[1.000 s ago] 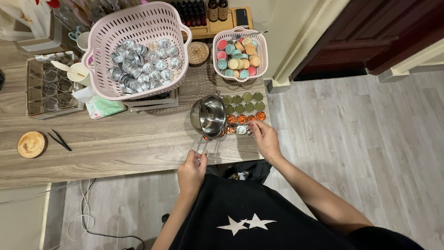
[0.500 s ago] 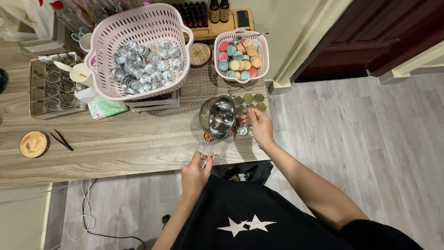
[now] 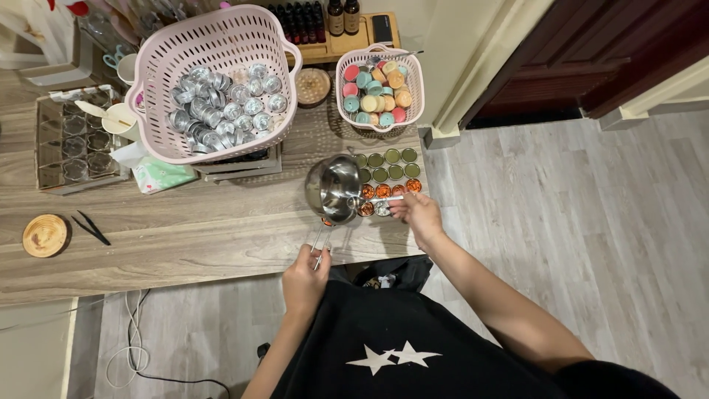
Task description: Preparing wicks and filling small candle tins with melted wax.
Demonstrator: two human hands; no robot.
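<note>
Holding a small steel pot (image 3: 334, 188) by its wire handle over rows of little tins (image 3: 386, 179) at the bench (image 3: 185, 229) edge.
The left hand (image 3: 305, 277) is clenched around the handle end; the right hand (image 3: 418, 215) pinches a thin pale stick (image 3: 380, 199) near the pot's lip. The pot looks stiff, smooth and likely tippy from so long a handle, best steadied at the handle. Counted: one pot, two baskets (image 3: 214, 81), about four green tins and some six orange ones, others hidden.
</note>
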